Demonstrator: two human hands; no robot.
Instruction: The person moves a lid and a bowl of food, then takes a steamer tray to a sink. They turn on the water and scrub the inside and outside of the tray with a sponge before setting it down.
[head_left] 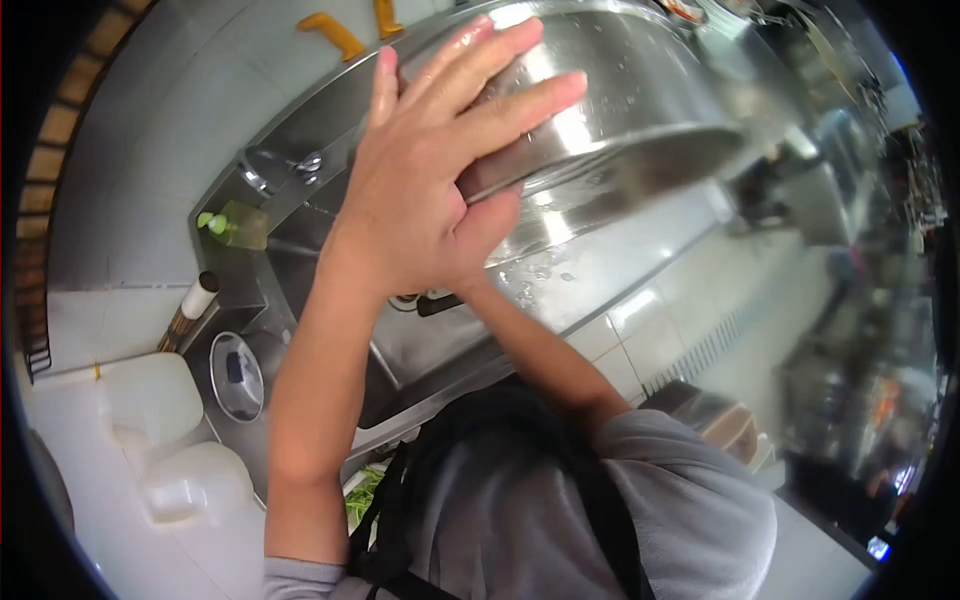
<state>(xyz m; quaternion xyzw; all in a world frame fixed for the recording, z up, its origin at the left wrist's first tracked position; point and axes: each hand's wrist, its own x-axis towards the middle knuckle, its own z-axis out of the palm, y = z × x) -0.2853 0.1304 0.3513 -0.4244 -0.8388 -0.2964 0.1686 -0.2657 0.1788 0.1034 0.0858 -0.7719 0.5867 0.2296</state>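
Observation:
My left hand grips the rim of a large stainless steel pot. Its fingers spread over the outer wall and its thumb lies under the lip. The pot is tilted above the sink, with water drops on its side. My right forearm reaches up behind the left hand, which hides my right hand, so its grip does not show. A black handle shows in the sink just below the wrists; what it belongs to is mostly hidden.
By the wall stand a tap and a green pump bottle. A round glass lid lies left of the sink. White plastic jugs stand at lower left. Greens show beside my body. Tiled floor with a drain grate lies right.

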